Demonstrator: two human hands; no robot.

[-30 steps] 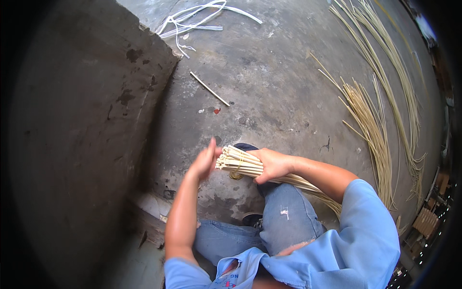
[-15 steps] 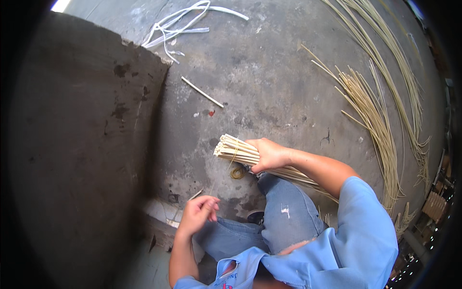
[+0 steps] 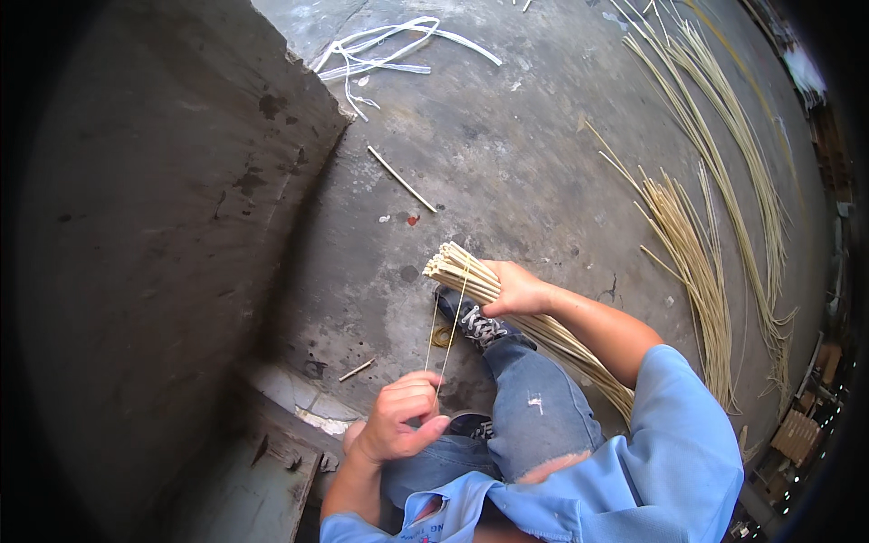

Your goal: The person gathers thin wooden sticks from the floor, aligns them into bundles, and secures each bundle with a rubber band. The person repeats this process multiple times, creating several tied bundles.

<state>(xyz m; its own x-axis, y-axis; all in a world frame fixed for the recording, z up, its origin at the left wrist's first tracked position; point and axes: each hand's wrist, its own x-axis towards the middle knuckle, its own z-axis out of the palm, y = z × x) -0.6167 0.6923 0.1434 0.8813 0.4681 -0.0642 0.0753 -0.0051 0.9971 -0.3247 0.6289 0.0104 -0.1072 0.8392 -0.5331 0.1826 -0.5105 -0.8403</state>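
Note:
My right hand [image 3: 514, 288] grips a bundle of pale cane sticks [image 3: 457, 269] close to its cut ends, which point up and left over the concrete floor. The bundle runs back under my right forearm toward the lower right. My left hand [image 3: 401, 419] sits lower, near my knee, pinching a thin pale strand [image 3: 450, 330] that stretches up to the bundle's end. A dark laced shoe [image 3: 472, 323] lies under the bundle.
A dark concrete wall [image 3: 163, 226] fills the left. Long cane strips [image 3: 697, 262] lie on the floor at right, white strips [image 3: 389, 50] at the top, one loose stick [image 3: 401, 178] in the middle, a short one [image 3: 356, 369] by the wall.
My left hand left the bundle's end, dropped toward my knee, and now pulls a thin strand taut from the bundle. The right hand kept its grip on the sticks.

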